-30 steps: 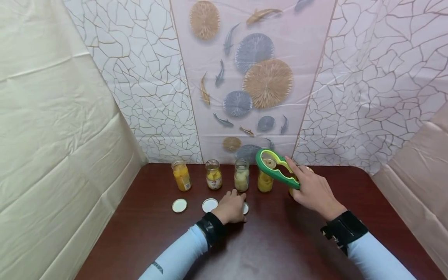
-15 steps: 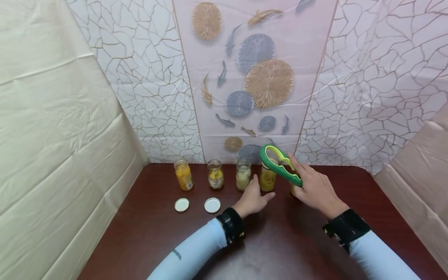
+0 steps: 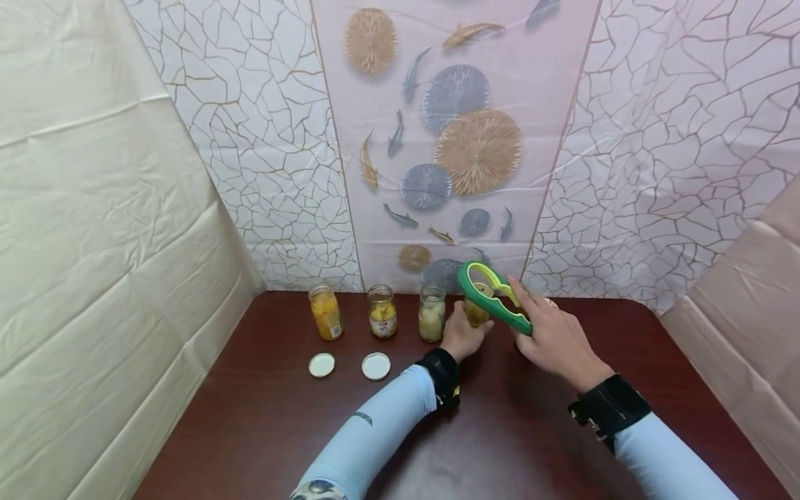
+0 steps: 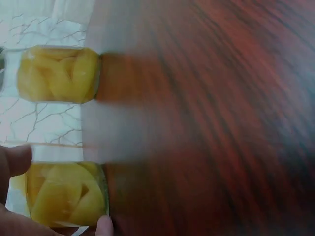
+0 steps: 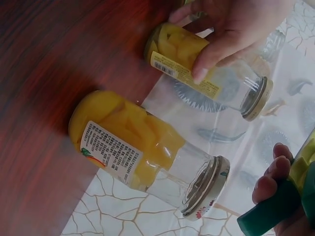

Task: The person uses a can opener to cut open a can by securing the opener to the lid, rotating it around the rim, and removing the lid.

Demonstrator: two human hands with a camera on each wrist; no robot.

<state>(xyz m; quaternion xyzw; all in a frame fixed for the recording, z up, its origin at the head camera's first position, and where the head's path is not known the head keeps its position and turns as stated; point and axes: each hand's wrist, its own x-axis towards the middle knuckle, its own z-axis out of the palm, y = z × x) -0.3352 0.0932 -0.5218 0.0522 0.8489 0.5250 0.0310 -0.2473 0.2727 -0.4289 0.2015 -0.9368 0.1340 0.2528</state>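
Observation:
My left hand (image 3: 462,335) grips a lidded glass jar of yellow fruit (image 5: 179,46), fourth in the row; in the right wrist view its thumb lies across the label. A green jar opener (image 3: 500,313) is held in my right hand (image 3: 556,340), index finger along its handle. In the head view the opener's loop overlaps the gripped jar's lid; contact cannot be told. Beside it, another lidded jar of yellow fruit (image 5: 125,132) stands mostly hidden behind my right hand in the head view.
Three lidless jars stand leftward: an orange-filled jar (image 3: 327,314), a labelled jar of yellow pieces (image 3: 382,316) and a jar of pale fruit (image 3: 431,316). A white lid (image 3: 321,364) and another lid (image 3: 376,367) lie before them on the dark red table (image 3: 250,430).
My left hand has left a lid in front of the pale-fruit jar, moved right and taken hold of the fourth jar. My right hand keeps the opener in nearly the same place.

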